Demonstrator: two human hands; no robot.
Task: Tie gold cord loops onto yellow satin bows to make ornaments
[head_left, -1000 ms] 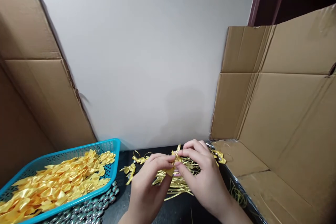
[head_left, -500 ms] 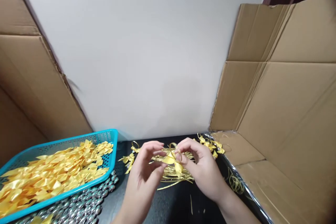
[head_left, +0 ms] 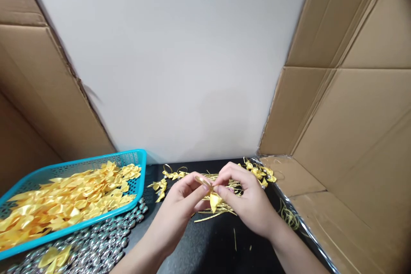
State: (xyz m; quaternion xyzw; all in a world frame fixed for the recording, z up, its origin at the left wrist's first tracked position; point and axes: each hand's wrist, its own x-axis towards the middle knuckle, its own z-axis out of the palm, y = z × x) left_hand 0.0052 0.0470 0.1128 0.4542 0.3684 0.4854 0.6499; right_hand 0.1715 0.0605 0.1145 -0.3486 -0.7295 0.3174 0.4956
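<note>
The yellow bow (head_left: 215, 202), satiny and bright, is pinched by the right hand (head_left: 245, 201) above the tabletop (head_left: 189, 250), nearer its far edge; one pointed lobe hangs down, fingers hiding the rest. From its top a narrow, shiny gold tie (head_left: 203, 180) slants up leftward, at the left hand's (head_left: 176, 209) fingertips.

just regular bare hands here, folks; the left hand (head_left: 180, 201) is uncovered down through the wrist (head_left: 165, 235), with slim fingers (head_left: 188, 180) and a smooth back; the right hand (head_left: 252, 201) is the same deal, slim and ungloved; the left forearm (head_left: 141, 250) and right forearm (head_left: 293, 246) are bare too, all the way to the bottom of the view; nails are too small to make out properly
</note>
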